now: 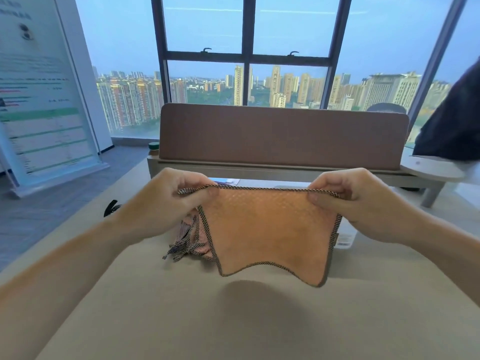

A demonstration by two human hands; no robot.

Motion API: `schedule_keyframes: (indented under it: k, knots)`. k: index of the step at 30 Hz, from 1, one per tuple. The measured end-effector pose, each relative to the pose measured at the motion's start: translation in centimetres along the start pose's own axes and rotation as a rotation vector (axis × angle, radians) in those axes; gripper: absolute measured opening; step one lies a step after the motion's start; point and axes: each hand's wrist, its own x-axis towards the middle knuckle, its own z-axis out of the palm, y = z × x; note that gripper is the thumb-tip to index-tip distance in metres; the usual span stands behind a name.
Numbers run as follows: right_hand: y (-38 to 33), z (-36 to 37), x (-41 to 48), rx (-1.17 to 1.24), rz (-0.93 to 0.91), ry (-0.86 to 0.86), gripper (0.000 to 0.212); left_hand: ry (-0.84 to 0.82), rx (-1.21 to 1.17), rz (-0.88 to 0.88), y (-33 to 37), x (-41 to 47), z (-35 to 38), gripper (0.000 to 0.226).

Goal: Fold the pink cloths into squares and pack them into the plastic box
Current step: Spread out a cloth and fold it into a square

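Observation:
A pink cloth with a dark checked border hangs spread out in the air above the table. My left hand pinches its top left corner and my right hand pinches its top right corner. Its lower edge sags free above the tabletop. Behind it on the left lies a pile of more pink cloths with checked edges, partly hidden. A clear plastic box shows only as a sliver past the cloth's right edge.
The beige table stretches toward me. A brown padded divider stands along its far side, with a green-capped bottle at its left end. A black clip lies at the table's left edge. A person's dark sleeve is at far right.

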Motion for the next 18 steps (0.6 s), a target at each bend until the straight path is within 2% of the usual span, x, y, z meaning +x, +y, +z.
schedule_keyframes:
  k: [3, 6, 7, 8, 9, 11, 12, 13, 15, 16, 18]
  knots:
    - [-0.5, -0.5, -0.4, 0.043, 0.042, 0.062, 0.013, 0.010, -0.040, -0.010, 1.8, -1.2, -1.0, 0.023]
    - [-1.5, 0.2, 0.5, -0.330, 0.062, 0.304, 0.004, 0.020, -0.236, -0.082, 5.0, -0.7, -1.8, 0.033]
    - [-2.5, 1.0, 0.7, -0.399, 0.054, 0.399, 0.011, 0.024, -0.308, -0.096, 6.3, -0.3, -1.7, 0.034]
    - [-3.7, 1.9, 0.6, -0.357, 0.053, 0.438, 0.018, 0.021, -0.350, -0.097, 7.4, 0.0, -1.3, 0.035]
    - [-4.9, 2.9, 0.4, -0.193, 0.062, 0.397, 0.026, 0.002, -0.365, -0.085, 8.5, 0.3, -0.7, 0.035]
    - [-7.3, 4.6, -0.3, 0.300, 0.132, 0.100, 0.046, -0.121, -0.355, -0.058, 9.9, 0.5, 0.8, 0.033]
    - [-7.9, 5.0, -0.6, 0.474, 0.176, -0.028, 0.052, -0.210, -0.347, -0.057, 10.2, 0.4, 1.5, 0.033]
    - [-7.9, 5.2, -0.8, 0.554, 0.201, -0.093, 0.055, -0.298, -0.352, -0.060, 10.2, 0.3, 1.8, 0.033]
    - [-7.1, 5.0, -1.0, 0.566, 0.208, -0.093, 0.052, -0.387, -0.355, -0.029, 9.8, -0.1, 1.4, 0.032]
    - [-6.5, 4.9, -1.0, 0.550, 0.207, -0.066, 0.044, -0.345, -0.328, 0.011, 9.3, -0.1, 1.1, 0.032]
    - [-5.8, 4.7, -1.0, 0.541, 0.182, -0.028, 0.022, -0.133, -0.187, 0.098, 7.4, 0.1, 0.9, 0.030]
